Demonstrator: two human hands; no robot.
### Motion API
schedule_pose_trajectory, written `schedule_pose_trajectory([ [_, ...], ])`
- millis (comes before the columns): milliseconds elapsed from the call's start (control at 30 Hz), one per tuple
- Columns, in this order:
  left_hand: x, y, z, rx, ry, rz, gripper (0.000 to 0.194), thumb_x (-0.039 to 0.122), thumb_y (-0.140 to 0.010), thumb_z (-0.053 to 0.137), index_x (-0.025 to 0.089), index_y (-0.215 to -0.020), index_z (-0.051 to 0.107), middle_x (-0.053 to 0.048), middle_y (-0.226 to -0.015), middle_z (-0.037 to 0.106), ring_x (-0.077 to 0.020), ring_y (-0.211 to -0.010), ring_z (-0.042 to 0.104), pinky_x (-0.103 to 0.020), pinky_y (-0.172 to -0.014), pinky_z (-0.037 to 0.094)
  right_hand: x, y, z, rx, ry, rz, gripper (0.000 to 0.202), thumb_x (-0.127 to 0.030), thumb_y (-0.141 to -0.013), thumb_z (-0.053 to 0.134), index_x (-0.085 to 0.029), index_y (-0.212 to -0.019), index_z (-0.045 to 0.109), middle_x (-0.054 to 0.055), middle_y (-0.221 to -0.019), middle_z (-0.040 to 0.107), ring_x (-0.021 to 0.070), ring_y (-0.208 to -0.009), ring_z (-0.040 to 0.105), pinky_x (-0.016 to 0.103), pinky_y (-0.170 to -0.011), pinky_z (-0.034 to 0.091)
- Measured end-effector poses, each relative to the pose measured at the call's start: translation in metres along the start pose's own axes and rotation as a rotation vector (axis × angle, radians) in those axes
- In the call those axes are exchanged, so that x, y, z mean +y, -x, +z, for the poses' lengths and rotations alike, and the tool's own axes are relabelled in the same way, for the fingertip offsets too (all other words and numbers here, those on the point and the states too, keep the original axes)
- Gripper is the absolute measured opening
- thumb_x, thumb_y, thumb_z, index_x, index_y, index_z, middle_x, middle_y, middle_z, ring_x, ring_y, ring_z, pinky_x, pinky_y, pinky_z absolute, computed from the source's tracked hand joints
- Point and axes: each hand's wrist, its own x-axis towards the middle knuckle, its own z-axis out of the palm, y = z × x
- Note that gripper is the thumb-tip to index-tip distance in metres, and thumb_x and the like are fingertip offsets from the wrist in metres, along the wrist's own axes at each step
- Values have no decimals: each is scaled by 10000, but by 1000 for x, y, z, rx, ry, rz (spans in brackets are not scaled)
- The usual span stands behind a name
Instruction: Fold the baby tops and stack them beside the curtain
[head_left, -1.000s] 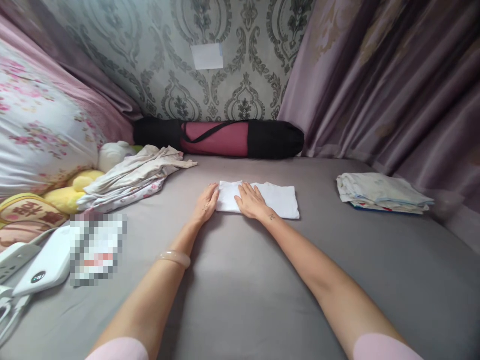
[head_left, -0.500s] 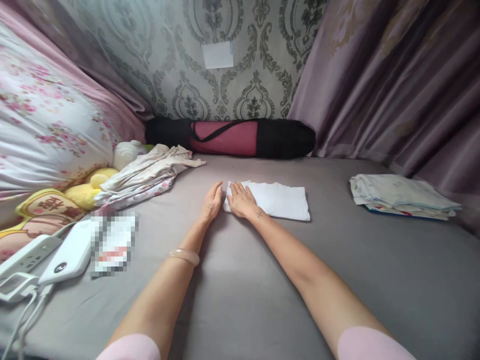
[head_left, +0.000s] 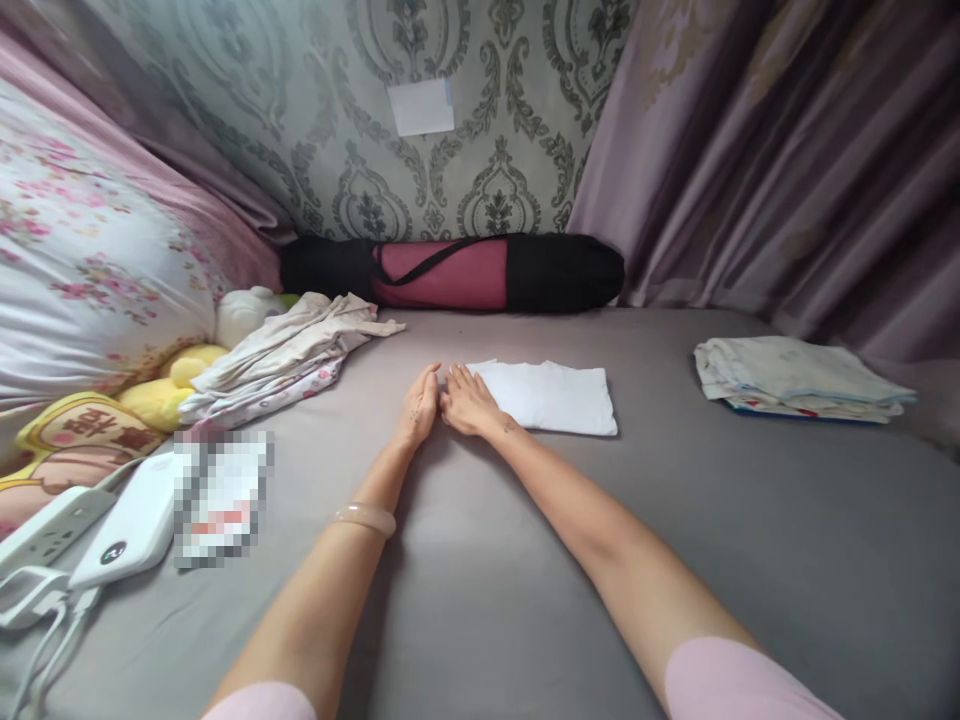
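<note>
A white folded cloth point(head_left: 559, 398) lies flat on the grey sheet in front of me. My right hand point(head_left: 469, 402) rests palm down over its left end, fingers stretched out, hiding that end. Just left of the cloth, my left hand point(head_left: 421, 405) stands on its edge on the sheet with fingers extended. Its palm faces the cloth's end and it grips nothing. The two hands are very close together, and whether they touch is hard to make out.
Folded clothes point(head_left: 795, 380) are stacked at the right. Rumpled clothes point(head_left: 292, 345) lie at the left by a yellow plush toy point(head_left: 165, 385). Nearer are a white power bank point(head_left: 127, 525) and a power strip point(head_left: 52, 525). A black and red long bag point(head_left: 442, 275) lies along the wall.
My right hand has slid slightly left toward the cloth's end, closer to my left hand. The view has shifted a little; the cloth stays folded.
</note>
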Motion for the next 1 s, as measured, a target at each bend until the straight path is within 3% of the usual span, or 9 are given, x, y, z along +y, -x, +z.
schedule_pose_trajectory([
  [100, -3, 1, 4, -89, -143, 143, 561, 462, -992, 238, 148, -1366, 515, -106, -1462, 494, -209, -1422, 356, -404, -1191, 261, 14, 14, -17, 83, -22, 31, 620, -347, -1000, 221, -21, -1526, 250, 146, -1612, 179, 244, -1491, 121, 394, -1200, 97],
  [200, -1, 4, 7, -199, -330, 269, 553, 453, -995, 246, 167, -1397, 495, -88, -1498, 454, -209, -1449, 301, -416, -1200, 228, 36, 34, -27, 221, 77, 120, 604, -330, -997, 262, -28, -1519, 274, 152, -1611, 178, 256, -1494, 94, 450, -1199, 14],
  [400, 12, 10, 5, -407, -563, 236, 561, 444, -994, 255, 179, -1457, 429, -80, -1551, 366, -231, -1469, 250, -465, -1200, 184, 68, 55, -24, 100, 81, 198, 594, -395, -1007, 233, -119, -1530, 288, 107, -1607, 217, 270, -1489, 110, 552, -1175, 25],
  [600, 12, 8, 6, -429, -617, 216, 581, 449, -994, 230, 177, -1479, 397, -73, -1568, 331, -221, -1474, 236, -448, -1202, 170, 95, 69, -38, 116, 62, 252, 630, -421, -1009, 172, -101, -1549, 221, 109, -1622, 152, 241, -1497, 65, 505, -1186, 5],
  [767, 14, 8, 6, -421, -608, 201, 579, 444, -986, 246, 175, -1471, 413, -80, -1561, 342, -233, -1467, 257, -457, -1198, 179, 122, 84, -43, 43, 58, 242, 638, -447, -1007, 160, -120, -1553, 214, 87, -1626, 143, 219, -1498, 76, 470, -1195, 37],
  [867, 13, 7, 7, -411, -572, 202, 583, 455, -974, 261, 179, -1456, 439, -91, -1548, 368, -256, -1458, 276, -474, -1192, 192, 133, 88, -44, 101, 84, 310, 634, -430, -1012, 173, -92, -1545, 224, 115, -1619, 169, 229, -1496, 90, 482, -1194, 30],
  [1000, 8, 6, 7, -391, -530, 210, 589, 478, -960, 284, 178, -1428, 480, -95, -1529, 405, -285, -1440, 307, -482, -1182, 218, 147, 88, -49, 82, 68, 312, 586, -399, -1015, 214, -112, -1518, 309, 110, -1594, 260, 229, -1477, 184, 481, -1190, 99],
])
